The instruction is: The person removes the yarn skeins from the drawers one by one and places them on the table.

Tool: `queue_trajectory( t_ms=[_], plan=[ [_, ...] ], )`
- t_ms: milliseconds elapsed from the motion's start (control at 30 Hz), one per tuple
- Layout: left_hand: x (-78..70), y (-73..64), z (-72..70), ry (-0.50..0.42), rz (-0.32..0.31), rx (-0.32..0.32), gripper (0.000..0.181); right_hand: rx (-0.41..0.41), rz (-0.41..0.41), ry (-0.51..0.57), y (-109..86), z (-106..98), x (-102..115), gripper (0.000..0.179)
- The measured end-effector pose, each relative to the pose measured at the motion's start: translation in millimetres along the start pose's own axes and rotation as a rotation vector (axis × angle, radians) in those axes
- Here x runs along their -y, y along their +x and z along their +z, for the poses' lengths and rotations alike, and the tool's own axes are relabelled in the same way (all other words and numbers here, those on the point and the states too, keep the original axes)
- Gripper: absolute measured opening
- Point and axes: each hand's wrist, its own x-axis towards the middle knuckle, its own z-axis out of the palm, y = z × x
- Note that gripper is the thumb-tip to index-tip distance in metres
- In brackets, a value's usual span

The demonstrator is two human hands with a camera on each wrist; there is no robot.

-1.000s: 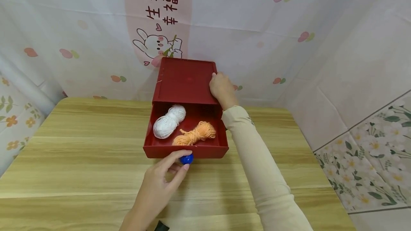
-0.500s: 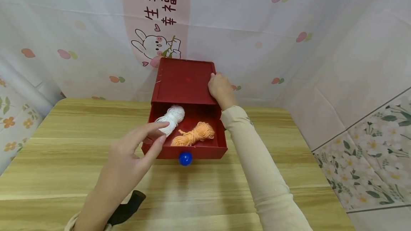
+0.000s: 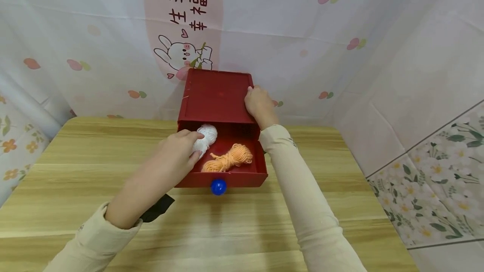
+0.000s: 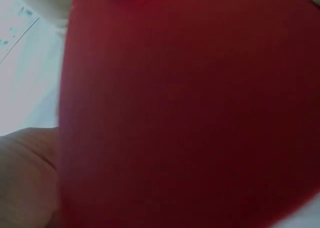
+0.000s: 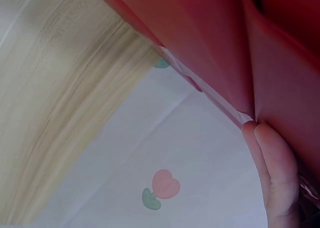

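A red drawer box (image 3: 219,95) stands against the curtain, its drawer (image 3: 242,179) pulled out, with a round blue knob (image 3: 218,187) on the front. Inside lie a white skein of yarn (image 3: 209,133) at the left and an orange skein of yarn (image 3: 228,159) at the right. My left hand (image 3: 181,148) reaches over the drawer's left side, thumb and forefinger apart over the white skein; its other fingers are hidden. With my right hand (image 3: 260,103) I grip the right edge of the box; in the right wrist view its fingers (image 5: 275,158) press against the red side.
The box stands on a wood-grain table (image 3: 94,171). Behind it hangs a white curtain (image 3: 295,53) with a rabbit and fruit print. A floral tiled wall (image 3: 435,179) rises at the right. A black strap (image 3: 159,209) shows below my left wrist.
My left hand has let go of the blue knob, moved left, then forward over the drawer to the white skein. The right hand keeps its grip on the box.
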Motion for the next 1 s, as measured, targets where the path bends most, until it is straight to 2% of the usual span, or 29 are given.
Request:
queue_trajectory(
  t_ms=[167, 300, 567, 733, 900, 1000],
  plan=[
    [-0.7, 12.0, 8.7, 0.115, 0.03, -0.01, 0.032, -0.003, -0.002, 0.013, -0.9, 0, 0, 0.048],
    [0.1, 17.5, 13.1, 0.164, 0.035, -0.005, 0.028, -0.004, -0.004, 0.017, -1.1, -1, 0, 0.048],
    [2.8, 22.1, 15.9, 0.157, 0.081, 0.023, 0.037, 0.005, -0.012, 0.02, -1.2, -2, 1, 0.048],
    [4.1, 21.7, 16.6, 0.157, 0.12, 0.061, 0.042, 0.016, 0.005, 0.016, -1.5, -1, 0, 0.049],
    [3.9, 21.3, 14.9, 0.158, 0.125, 0.119, 0.051, 0.026, 0.017, 0.012, -0.7, 0, 0, 0.048],
    [4.5, 22.5, 15.2, 0.131, 0.118, 0.121, 0.049, 0.018, 0.016, 0.007, -1.1, -1, 0, 0.048]
  ],
)
